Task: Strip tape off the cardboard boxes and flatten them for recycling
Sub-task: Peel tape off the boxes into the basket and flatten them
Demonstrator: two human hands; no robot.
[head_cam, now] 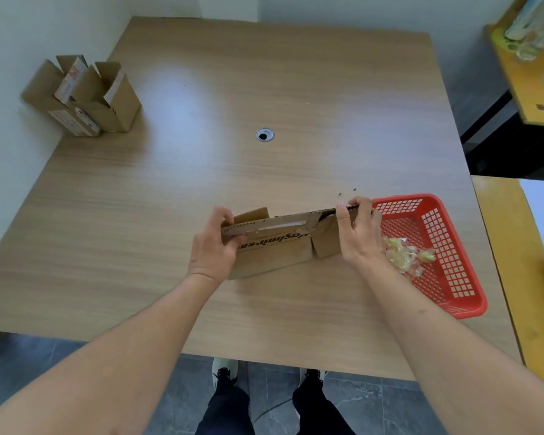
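— Box (pixel 274 246) sits near the front of the table (pixel 264 89), mostly collapsed, held up on its lower edge between two hands.

— How are the hands placed?

— Left hand (pixel 214 246) grips the left end, fingers curled over the top edge and thumb on the near face. Right hand (pixel 355 233) pinches the right end at the top edge, fingers folded over the far side and thumb in front.

— Any tape on it?

— A pale strip runs along the upper part of the near face, above some dark upside-down lettering. I cannot tell whether it is tape or a bare patch.

— What is beside it?

— A red basket (pixel 434 252) stands just to the right, touching or nearly touching the box's right end. Crumpled clear tape scraps (pixel 405 255) lie inside it, partly behind the right wrist.

— And the other boxes?

— Two open boxes (pixel 85 95) stand upright in the far left corner, close against each other, flaps raised, with labels on their sides. They are well apart from the hands.

— Anything else on the table?

— A round cable hole (pixel 265 134) near the middle, and a few small dark crumbs just beyond the right hand.
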